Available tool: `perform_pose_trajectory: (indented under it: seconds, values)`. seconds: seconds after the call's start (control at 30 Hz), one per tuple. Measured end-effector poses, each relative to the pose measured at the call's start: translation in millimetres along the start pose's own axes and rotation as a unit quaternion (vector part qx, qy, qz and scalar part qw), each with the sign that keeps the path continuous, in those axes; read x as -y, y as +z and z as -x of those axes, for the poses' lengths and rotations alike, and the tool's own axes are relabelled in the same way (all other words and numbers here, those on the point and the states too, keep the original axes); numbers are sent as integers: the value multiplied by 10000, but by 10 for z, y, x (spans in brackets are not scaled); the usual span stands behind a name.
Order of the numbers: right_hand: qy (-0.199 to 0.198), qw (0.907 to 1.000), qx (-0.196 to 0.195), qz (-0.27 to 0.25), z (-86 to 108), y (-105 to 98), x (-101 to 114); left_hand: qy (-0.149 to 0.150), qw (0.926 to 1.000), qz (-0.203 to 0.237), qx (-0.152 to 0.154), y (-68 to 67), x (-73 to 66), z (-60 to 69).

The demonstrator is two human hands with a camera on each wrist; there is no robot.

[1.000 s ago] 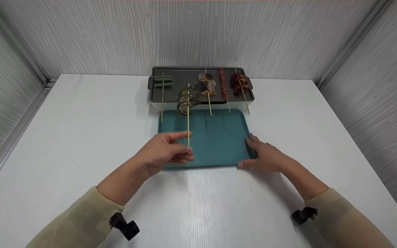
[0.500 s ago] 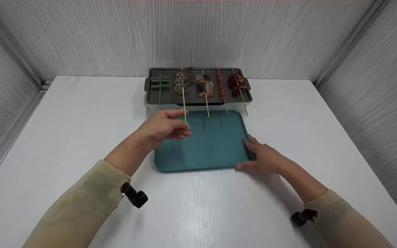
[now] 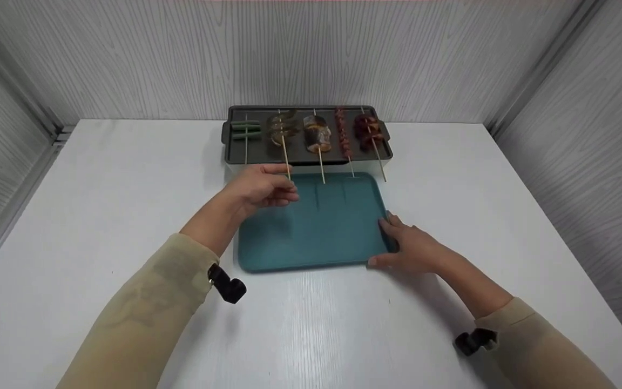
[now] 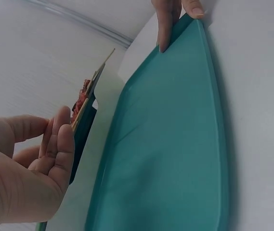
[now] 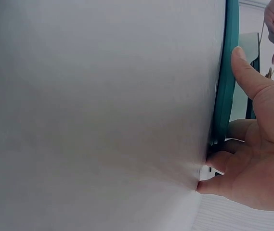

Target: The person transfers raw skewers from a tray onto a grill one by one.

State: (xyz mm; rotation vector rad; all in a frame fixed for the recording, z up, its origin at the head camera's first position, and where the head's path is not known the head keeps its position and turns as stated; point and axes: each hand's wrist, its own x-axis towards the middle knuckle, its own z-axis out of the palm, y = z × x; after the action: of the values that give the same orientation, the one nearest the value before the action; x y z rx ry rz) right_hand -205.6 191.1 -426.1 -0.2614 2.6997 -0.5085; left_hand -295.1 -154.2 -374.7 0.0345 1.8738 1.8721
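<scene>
In the head view my left hand pinches the stick of a shrimp skewer between thumb and forefinger. The shrimp is over the dark grill plate, second from the left; whether it touches the plate cannot be told. My right hand holds the near right corner of a teal tray, its thumb at the front edge and fingers along the right side. In the right wrist view the thumb presses the tray rim. The left wrist view hides the shrimp behind my fingers.
Also on the grill plate lie a green vegetable skewer, a fish skewer, a thin red meat skewer and a dark red skewer. Their stick ends jut over the front edge. The white table has panel walls behind and beside it.
My left hand has moved forward, carrying the shrimp skewer from above the tray's far edge to over the grill plate. The right hand has stayed at the tray corner.
</scene>
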Motion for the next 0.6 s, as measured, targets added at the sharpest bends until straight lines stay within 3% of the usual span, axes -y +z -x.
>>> perform_pose_trajectory:
  seconds: [0.6]
  values:
    - [-9,10000,3,-53,18,-15,4,-230,9996,51,-163,32,13,-138]
